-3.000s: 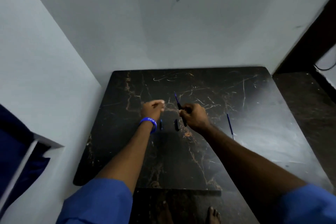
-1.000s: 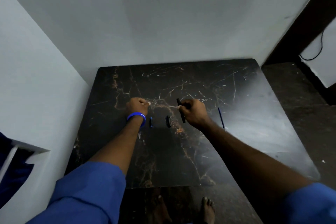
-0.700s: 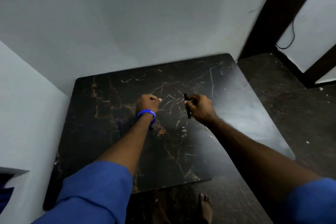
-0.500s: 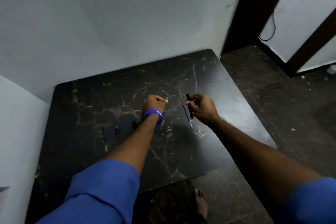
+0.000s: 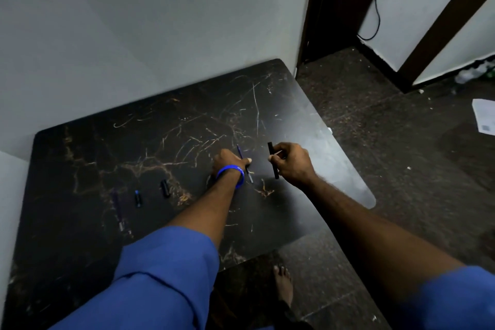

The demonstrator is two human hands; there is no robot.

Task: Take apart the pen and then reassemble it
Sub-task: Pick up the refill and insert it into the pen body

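Note:
My right hand [image 5: 292,166] grips a black pen barrel [image 5: 272,159], held nearly upright just above the dark marble table [image 5: 334,169]. A thin blue refill [image 5: 240,152] lies slanted on the table between my hands, and the thumb and fingers of my left hand [image 5: 227,162] pinch it at its middle. That wrist wears a blue band. To the left on the table lie a short black cap [image 5: 165,188], a small black piece with a blue tip [image 5: 138,198] and a long dark purple part [image 5: 117,207].
The table stands in a corner, with a pale wall [image 5: 160,35] behind it and another on the left. Its right edge drops to a dark floor [image 5: 401,155], where a paper [image 5: 484,118] lies. A bare foot [image 5: 282,282] shows below the table's front edge.
The view has swung to the right. My left hand has moved right from the small parts to the blue refill and closed on it. My right hand still holds the barrel.

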